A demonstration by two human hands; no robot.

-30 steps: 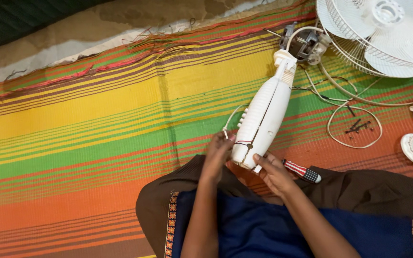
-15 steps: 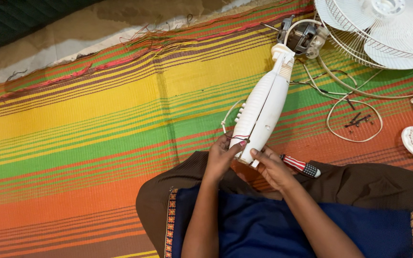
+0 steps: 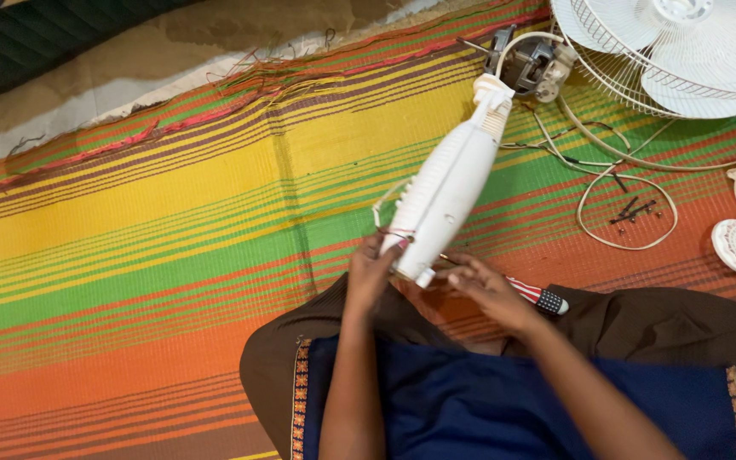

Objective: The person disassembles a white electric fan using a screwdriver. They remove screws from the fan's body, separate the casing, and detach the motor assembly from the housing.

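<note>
The left hand (image 3: 370, 271) curls its fingers around the lower end of a white fan housing (image 3: 449, 192), which lies tilted across the striped mat (image 3: 172, 221). The right hand (image 3: 489, 290) pinches a screwdriver (image 3: 531, 295) beside that end. The fan motor (image 3: 528, 62) sits at the housing's top, next to a white fan grille (image 3: 683, 51).

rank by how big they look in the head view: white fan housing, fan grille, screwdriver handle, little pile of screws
1. fan grille, though the frame cuts it off
2. white fan housing
3. screwdriver handle, partly hidden by the right hand; the pile of screws looks about alike, so no ranking between them
</note>
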